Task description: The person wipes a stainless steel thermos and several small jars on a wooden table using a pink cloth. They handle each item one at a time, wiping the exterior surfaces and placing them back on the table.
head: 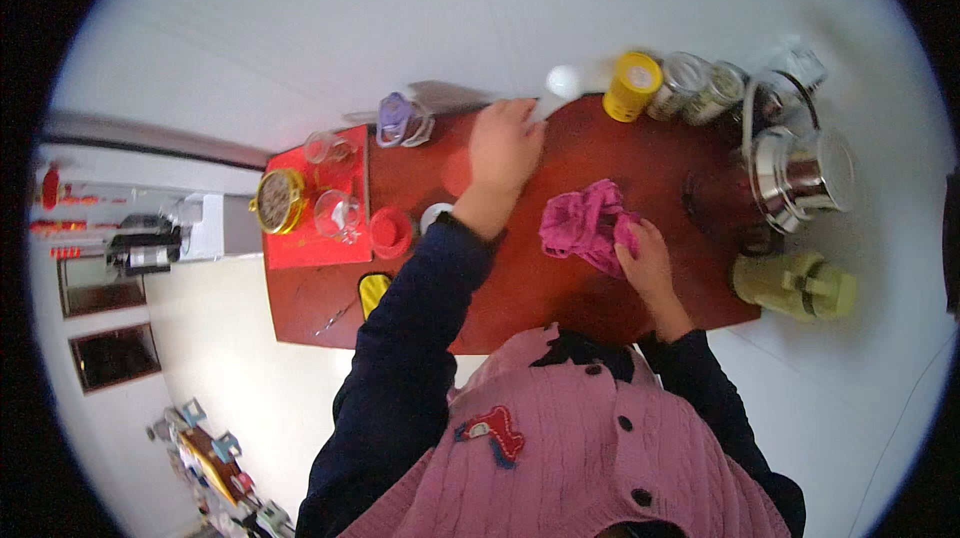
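Note:
My right hand (646, 259) grips the edge of a crumpled magenta cloth (589, 227) lying on the reddish-brown wooden table (517, 298). Toward the wall, my left hand (508, 146) is blurred at the table's far edge. Its fingertips are close beside a small container with a white top (562, 80); whether they hold it, I cannot tell. A pale red round patch (456, 172) shows beside the left wrist. Partly behind the left forearm are a white round item (435, 215) and a red round lid or container (391, 232).
To the left, a red mat (289, 253) bears a gold-rimmed bowl (279, 200) and clear glasses (336, 214). A purple-lidded container (397, 119) stands by the wall. On the right are a yellow canister (632, 86), jars (712, 92), a steel kettle (795, 170) and a green flask (793, 284).

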### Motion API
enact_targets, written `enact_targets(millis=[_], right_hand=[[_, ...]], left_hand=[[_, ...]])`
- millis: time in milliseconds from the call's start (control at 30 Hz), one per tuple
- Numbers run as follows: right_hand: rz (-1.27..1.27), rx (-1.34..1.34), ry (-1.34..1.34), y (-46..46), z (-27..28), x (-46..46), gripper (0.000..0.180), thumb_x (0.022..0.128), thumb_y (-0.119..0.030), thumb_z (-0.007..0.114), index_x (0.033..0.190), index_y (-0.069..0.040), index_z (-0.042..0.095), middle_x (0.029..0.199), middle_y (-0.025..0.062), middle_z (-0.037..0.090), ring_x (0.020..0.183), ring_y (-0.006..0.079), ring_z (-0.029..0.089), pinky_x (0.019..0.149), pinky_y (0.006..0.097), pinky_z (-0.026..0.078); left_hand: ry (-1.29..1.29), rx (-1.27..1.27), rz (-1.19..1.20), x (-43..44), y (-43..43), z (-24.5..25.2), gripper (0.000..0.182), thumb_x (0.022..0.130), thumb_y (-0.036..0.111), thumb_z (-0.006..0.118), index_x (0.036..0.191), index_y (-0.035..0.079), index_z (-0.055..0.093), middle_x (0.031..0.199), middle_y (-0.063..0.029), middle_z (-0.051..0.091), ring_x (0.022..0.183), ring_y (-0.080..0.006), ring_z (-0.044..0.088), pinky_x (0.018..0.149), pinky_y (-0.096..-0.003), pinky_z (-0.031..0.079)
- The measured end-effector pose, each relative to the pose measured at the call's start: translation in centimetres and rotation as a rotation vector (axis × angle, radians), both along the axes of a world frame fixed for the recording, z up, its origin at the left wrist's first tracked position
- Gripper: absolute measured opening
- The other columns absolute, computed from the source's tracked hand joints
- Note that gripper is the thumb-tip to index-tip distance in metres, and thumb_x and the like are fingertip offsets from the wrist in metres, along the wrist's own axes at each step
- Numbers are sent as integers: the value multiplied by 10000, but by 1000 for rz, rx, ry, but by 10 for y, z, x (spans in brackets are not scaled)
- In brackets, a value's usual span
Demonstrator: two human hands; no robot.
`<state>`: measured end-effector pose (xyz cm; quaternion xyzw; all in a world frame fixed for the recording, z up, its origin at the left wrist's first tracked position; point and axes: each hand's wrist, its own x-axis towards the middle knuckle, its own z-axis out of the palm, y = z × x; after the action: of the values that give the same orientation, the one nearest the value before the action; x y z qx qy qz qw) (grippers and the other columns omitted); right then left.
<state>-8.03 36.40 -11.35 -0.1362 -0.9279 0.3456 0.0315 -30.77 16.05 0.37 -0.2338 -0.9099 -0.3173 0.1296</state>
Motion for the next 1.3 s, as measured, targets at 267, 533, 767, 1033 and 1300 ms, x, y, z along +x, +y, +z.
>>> enact_targets(millis=[267, 533, 767, 1033, 1300], right_hand=[[-95, -17, -70, -5, 7, 10, 509, 838, -255, 696, 1287, -49, 574, 1421, 283, 456, 1279, 460, 465, 1090, 486, 389], [-195, 5, -50, -2, 8, 13, 458, 864, -273, 673, 1252, -43, 593, 1376, 256, 503, 1247, 444, 493, 1075, 460, 402], [-296, -344, 9, 6, 32, 4, 268, 896, -254, 662, 1065, -47, 685, 1050, 151, 660, 973, 312, 623, 858, 397, 495], [-306, -422, 90, 6, 30, 23, 234, 904, -255, 634, 1050, -82, 694, 958, 142, 660, 914, 312, 638, 818, 401, 507], [-254, -507, 105, 0, 20, 37, 224, 890, -222, 628, 1034, -58, 680, 975, 146, 677, 913, 313, 642, 800, 399, 510]], left_hand=[[-300, 46, -23, 30, 17, -33, 289, 832, 214, 737, 1046, 25, 687, 998, -149, 706, 941, -305, 670, 852, -384, 515], [-609, 80, -28, 53, 38, -86, 330, 844, 227, 736, 1061, -6, 649, 930, -127, 699, 864, -249, 675, 765, -374, 522], [-751, 199, -98, 97, 80, -57, 266, 847, 159, 764, 1042, 20, 648, 902, -46, 680, 784, -129, 633, 716, -285, 516], [-233, 307, -578, 100, 158, 100, 286, 842, 106, 742, 1121, 77, 686, 908, -54, 657, 787, -162, 619, 690, -298, 496], [126, 162, -791, 81, 252, 162, 230, 811, 147, 731, 1020, 52, 732, 931, -133, 675, 881, -344, 636, 779, -425, 515]])
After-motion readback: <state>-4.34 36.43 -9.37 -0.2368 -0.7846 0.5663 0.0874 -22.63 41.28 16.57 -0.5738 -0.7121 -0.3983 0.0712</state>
